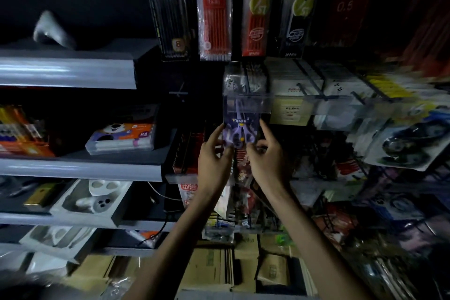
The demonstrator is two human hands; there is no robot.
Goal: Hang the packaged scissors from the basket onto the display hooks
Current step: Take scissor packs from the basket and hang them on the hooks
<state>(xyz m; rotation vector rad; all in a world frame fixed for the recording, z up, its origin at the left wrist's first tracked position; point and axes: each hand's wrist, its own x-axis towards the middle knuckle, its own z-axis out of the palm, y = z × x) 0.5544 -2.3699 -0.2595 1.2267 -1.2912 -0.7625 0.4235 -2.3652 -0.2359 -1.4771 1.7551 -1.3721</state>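
Both forearms reach up from below — my left hand (214,151) and right hand (266,153) each pinch one lower corner of the single packaged scissors (239,133), raised to the clear price strip (248,103). Its hang hole is hidden, so it may miss the hook — dim light wouldn't help. Basket unseen.

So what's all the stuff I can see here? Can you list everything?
scissors pack: one, purple, held up at centre.
pen packs: four, black and red, hanging along the top.
crayon box: one, orange and white, on the left shelf.
paint trays: several, white, lower left shelves.
cardboard boxes: several, brown, at the bottom.
left hand: one, gripping the pack's left edge.
right hand: one, gripping the pack's right edge.
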